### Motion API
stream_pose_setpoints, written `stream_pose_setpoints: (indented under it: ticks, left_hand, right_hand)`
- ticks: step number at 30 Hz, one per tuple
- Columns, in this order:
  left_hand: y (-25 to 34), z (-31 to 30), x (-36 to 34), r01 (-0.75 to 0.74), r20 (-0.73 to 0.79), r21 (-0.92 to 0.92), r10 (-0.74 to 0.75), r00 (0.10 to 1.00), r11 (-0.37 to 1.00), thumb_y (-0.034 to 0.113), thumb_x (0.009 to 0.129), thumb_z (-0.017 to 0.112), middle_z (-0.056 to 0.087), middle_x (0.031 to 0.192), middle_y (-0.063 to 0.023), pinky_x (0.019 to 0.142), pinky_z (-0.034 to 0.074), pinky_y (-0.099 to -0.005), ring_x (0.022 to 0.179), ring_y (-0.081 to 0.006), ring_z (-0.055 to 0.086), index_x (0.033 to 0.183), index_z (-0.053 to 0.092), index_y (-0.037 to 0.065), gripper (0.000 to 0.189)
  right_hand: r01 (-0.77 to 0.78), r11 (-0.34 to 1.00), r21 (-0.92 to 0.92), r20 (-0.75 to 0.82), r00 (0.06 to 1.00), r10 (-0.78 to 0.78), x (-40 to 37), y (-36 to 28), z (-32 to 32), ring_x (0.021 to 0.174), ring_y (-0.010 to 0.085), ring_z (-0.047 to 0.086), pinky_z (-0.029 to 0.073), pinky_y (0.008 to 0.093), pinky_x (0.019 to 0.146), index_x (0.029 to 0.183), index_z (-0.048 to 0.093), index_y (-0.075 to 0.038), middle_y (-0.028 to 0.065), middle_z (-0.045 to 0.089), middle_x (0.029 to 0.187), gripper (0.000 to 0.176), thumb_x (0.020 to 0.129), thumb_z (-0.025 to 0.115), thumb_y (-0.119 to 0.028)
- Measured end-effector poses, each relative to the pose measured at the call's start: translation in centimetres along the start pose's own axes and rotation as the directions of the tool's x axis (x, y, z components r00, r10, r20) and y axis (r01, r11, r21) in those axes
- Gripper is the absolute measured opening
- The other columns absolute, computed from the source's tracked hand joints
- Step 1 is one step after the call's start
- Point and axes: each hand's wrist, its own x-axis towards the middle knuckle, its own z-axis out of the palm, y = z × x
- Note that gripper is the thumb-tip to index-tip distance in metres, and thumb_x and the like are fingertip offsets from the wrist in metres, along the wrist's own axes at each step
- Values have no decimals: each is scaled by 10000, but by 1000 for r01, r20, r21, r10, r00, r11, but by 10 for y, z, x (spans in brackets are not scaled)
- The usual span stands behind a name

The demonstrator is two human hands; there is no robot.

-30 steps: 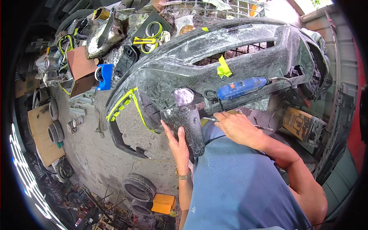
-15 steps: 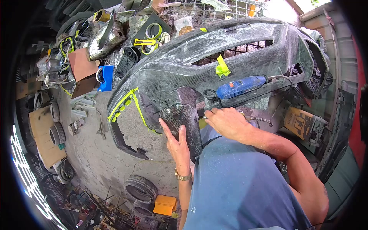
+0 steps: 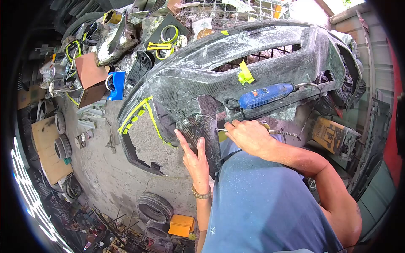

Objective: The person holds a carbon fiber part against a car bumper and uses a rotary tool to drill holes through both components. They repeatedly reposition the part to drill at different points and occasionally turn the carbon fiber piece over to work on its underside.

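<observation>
My right hand (image 3: pixel 252 137) is closed around the handpiece of a rotary tool, mostly hidden by the fingers. Its thin bit (image 3: pixel 220 129) reaches left to the edge of a dark woven carbon-fibre car bumper (image 3: pixel 185 86). From behind the hand runs the tool's flexible shaft (image 3: pixel 289 134). My left hand (image 3: pixel 195 162), with a watch at the wrist, rests against the lower corner of the bumper, fingers stretched and thumb apart. On the bumper lies a blue rotary tool motor (image 3: pixel 263 96), with a cable at its right end. White dust covers much of the bumper's surface.
Yellow-green tape (image 3: pixel 148 114) edges the bumper's left opening, and another piece (image 3: pixel 245 74) sticks up mid-panel. Behind are a yellow cutter (image 3: pixel 159 46), tape rolls (image 3: pixel 169 33) and a blue tape dispenser (image 3: pixel 116 85). Tyres (image 3: pixel 154 208) and a cardboard box (image 3: pixel 331 135) stand on the floor.
My right hand and the handpiece have shifted very slightly, with the bit still at the bumper's edge. My left hand has stayed in place.
</observation>
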Motion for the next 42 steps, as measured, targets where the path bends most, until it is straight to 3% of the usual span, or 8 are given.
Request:
stream_pose_setpoints:
  ticks: [3,9,11,21,27,35,39,42]
  left_hand:
    - [-9,5,1,-126,-69,-41,123,990,991,369,980,579,615,773,-262,611,420,-431,599,-271,495,1572,155,142,763]
    - [-10,6,1,-126,-72,4,126,989,992,370,980,581,611,749,-244,606,417,-432,600,-264,500,1570,168,141,755]
    - [-11,6,2,-156,-96,24,158,983,987,367,980,584,603,727,-228,599,413,-429,595,-260,492,1569,174,142,752]
    - [-12,7,2,-149,-89,36,152,984,988,352,981,586,528,636,-166,557,386,-413,558,-239,435,1569,178,143,746]
    - [-17,8,3,-212,-118,74,219,968,975,340,984,584,593,675,-207,579,419,-420,560,-261,501,1567,180,132,740]
    - [-9,6,2,-235,-129,72,243,962,969,301,971,606,646,1033,-340,719,472,-472,826,-424,659,1563,190,127,744]
    - [-8,5,2,-194,-109,81,202,973,978,302,971,607,657,983,-324,699,469,-467,789,-419,652,1561,194,128,742]
    - [-10,5,2,-156,-93,106,166,982,982,305,970,609,659,868,-292,663,459,-460,702,-391,624,1561,197,127,742]
  right_hand:
    - [22,1000,-5,12,1000,-22,-1,-3,-6,753,302,717,585,395,633,950,605,18,172,674,881,157,818,590,-65]
    - [27,1000,-2,29,999,-27,-3,-4,-7,750,301,716,583,398,629,949,602,17,166,674,876,164,814,598,-76]
    - [-10,1000,11,-3,1000,10,0,1,1,760,306,695,568,425,639,989,600,-33,130,667,867,232,943,573,-258]
    - [-5,998,68,58,998,1,-5,-1,-9,781,322,689,561,435,666,1019,603,-36,129,667,883,240,947,564,-262]
    - [-44,997,66,37,998,41,-4,0,-4,786,315,691,559,436,671,1023,603,-37,129,670,880,239,947,564,-261]
    - [17,1000,21,40,999,-18,-1,-4,-9,775,303,713,581,403,653,954,605,4,154,676,874,159,832,591,-97]
    - [11,1000,-8,47,999,-10,1,-1,-3,761,297,701,577,409,645,986,603,-39,121,675,868,228,942,578,-261]
    - [22,1000,6,64,998,-22,1,-4,-10,790,306,715,582,406,649,953,605,8,161,680,892,161,825,596,-88]
